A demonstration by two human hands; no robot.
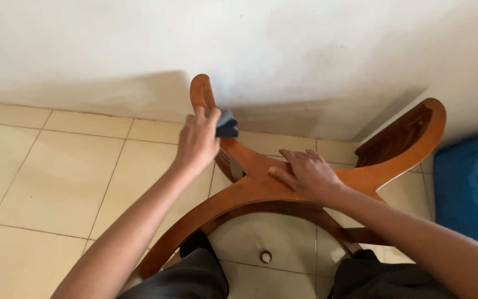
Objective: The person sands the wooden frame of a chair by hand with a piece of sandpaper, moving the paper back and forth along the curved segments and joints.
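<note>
A curved brown wooden chair frame (pixel 250 191) stands on the tiled floor in front of me, its arms sweeping up toward the wall. My left hand (pixel 197 138) is closed around a small dark grey cloth (pixel 227 124) and presses it against the frame's upper left arm (pixel 201 91). My right hand (pixel 307 174) lies flat, fingers spread, on the middle of the curved rail, holding nothing. The right arm of the frame (pixel 410 138) rises toward the corner.
Pale yellow floor tiles (pixel 56 177) spread out to the left. A white wall (pixel 278 50) runs across the back. A blue object (pixel 471 188) sits at the right edge. My dark-trousered knees (pixel 195 274) show at the bottom, with a small round floor fitting (pixel 265 256) between them.
</note>
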